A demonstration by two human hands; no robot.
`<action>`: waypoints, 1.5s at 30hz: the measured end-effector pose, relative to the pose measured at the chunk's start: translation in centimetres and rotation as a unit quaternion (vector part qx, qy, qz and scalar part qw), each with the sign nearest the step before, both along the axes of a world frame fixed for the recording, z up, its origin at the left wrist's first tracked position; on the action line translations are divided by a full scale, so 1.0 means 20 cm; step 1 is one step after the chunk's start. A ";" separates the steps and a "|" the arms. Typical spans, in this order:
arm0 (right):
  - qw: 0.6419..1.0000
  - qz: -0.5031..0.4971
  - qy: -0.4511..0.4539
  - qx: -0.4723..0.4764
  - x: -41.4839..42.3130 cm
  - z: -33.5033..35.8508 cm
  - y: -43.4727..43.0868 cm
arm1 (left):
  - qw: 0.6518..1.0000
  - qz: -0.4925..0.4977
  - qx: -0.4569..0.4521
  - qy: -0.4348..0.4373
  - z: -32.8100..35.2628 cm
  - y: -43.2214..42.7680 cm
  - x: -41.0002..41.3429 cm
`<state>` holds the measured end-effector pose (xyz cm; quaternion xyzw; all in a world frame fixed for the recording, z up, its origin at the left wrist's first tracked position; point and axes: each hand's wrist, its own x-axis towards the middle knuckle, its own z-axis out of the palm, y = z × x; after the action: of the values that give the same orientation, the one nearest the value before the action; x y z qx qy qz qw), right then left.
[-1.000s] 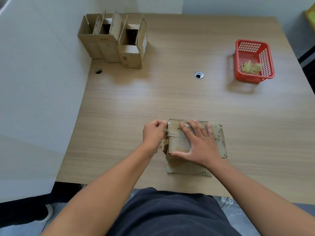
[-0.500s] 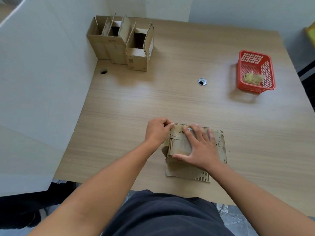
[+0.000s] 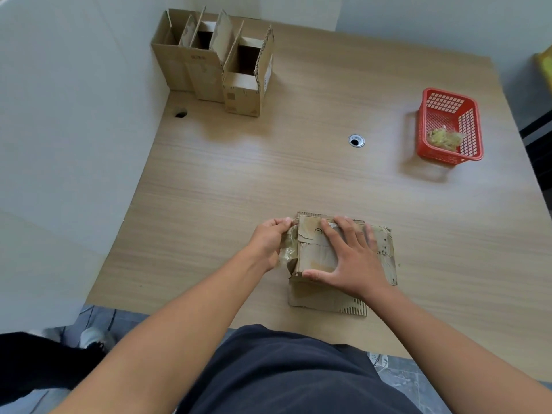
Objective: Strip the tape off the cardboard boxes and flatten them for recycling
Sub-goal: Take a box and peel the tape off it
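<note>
Cardboard box (image 3: 316, 258): flattened near the table's (image 3: 239, 189) front edge, under the right hand (image 3: 351, 264).
Right hand: fingers spread flat, pressing it down.
Left hand (image 3: 268, 243): fingers pinch clear tape (image 3: 287, 249) at the box's left edge.
Risk: the tape may snap or tear the paper, and the box may slide if the pressure slackens.
Far back: upright boxes (image 3: 215, 67) wait; the red basket (image 3: 469, 144) holds tape scraps (image 3: 444, 137).
</note>
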<state>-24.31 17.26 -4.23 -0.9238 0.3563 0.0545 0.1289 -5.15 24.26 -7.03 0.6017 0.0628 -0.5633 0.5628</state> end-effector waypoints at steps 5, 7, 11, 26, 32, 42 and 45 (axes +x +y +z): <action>1.000 0.018 0.002 0.000 0.00 0.00 -0.01 | 0.997 0.068 -0.006 0.039 -0.02 0.02 -0.04; 1.000 0.024 0.003 -0.002 0.00 0.01 -0.01 | 0.996 0.074 -0.003 0.046 -0.01 0.01 -0.04; 0.999 0.039 0.002 -0.004 0.00 0.02 -0.01 | 0.997 0.049 0.015 0.058 -0.03 -0.03 -0.01; 1.000 0.021 0.000 0.005 0.02 0.03 0.00 | 0.982 0.157 -0.047 0.093 -0.13 0.02 -0.10; 1.000 0.022 -0.003 -0.003 0.01 0.02 0.01 | 0.986 0.144 -0.045 0.071 -0.13 -0.04 -0.09; 0.999 0.028 -0.005 -0.013 0.01 0.01 0.01 | 0.991 0.027 -0.108 -0.078 -0.14 0.09 -0.02; 0.999 0.028 -0.009 -0.020 0.01 0.00 0.00 | 0.978 -0.038 -0.086 -0.187 -0.14 0.06 0.00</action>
<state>-24.02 17.28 -4.14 -0.9364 0.3298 0.0427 0.1122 -5.22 25.43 -9.77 0.6480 -0.1153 -0.4650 0.5921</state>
